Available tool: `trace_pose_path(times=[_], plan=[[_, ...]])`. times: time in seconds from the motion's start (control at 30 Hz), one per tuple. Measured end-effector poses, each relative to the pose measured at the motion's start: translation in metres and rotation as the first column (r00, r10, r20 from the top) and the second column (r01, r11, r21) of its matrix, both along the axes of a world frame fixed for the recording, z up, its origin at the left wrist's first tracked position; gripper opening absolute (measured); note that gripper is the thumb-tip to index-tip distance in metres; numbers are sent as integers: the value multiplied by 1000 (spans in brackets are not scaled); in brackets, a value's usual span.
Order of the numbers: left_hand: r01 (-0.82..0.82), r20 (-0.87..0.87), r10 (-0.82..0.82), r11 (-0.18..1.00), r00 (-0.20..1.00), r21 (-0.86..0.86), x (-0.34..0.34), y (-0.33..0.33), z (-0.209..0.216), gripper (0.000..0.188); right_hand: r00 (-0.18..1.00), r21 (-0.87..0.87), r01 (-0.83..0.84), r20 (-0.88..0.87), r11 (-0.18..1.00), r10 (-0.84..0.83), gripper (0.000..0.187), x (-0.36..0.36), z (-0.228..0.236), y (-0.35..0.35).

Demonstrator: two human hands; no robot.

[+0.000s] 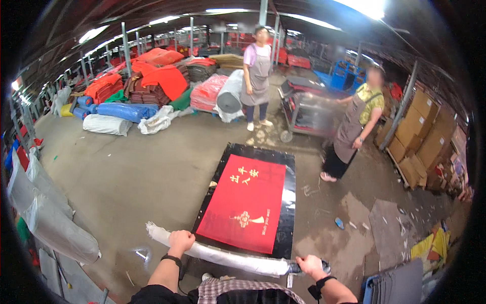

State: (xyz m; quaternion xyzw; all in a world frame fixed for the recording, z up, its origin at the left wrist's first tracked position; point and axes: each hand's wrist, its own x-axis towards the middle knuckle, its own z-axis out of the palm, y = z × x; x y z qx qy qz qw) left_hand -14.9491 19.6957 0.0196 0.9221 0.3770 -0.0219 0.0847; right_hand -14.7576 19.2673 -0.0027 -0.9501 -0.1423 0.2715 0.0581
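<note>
1. The left hand (182,242) is closed around the white-wrapped roll (238,259), a little in from its frayed left end.
2. The right hand (311,264) is clamped near the roll's other, darker end, so the long middle spans between the two grips.
3. The red printed mat (248,197) lies flat on a black board (286,228), beyond the roll; whether roll and mat touch, I cannot tell.
4. For good control, both grips should stay firm and work evenly; the roll slants down toward the right in view, so check that it sits square to the mat's near edge.
5. Keep the loose wrapping at the left end clear of the fingers, as it could snag.
6. Any sideways drag would probably shift or crease the mat, so movements are best slow and matched.
</note>
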Motion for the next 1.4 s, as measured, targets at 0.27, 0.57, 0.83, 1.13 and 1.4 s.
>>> trace_pose_path(times=[0.27, 0.57, 0.83, 1.13, 1.4], plan=[[-6, 26, 6, 1000, 1000, -4, 1, -3, -3, 25, 1000, 34, -24, -4, 999, 24, 43, 6, 4, -1], [30, 69, -30, 999, 997, 13, -1, -13, -3, 23, 999, 45, -13, -36, 999, 14, 44, -1, 6, -12], [33, 24, -34, 999, 999, 41, 0, -13, -5, 24, 997, 58, 11, -75, 998, -6, 44, 0, 10, -11], [37, 25, -38, 998, 999, 50, 1, -13, -8, 25, 993, 40, 30, -117, 999, -25, 43, 2, 12, -12], [33, 64, -38, 996, 997, 78, 0, -12, -13, 24, 995, 49, 23, -100, 999, -18, 44, 3, 8, -12]])
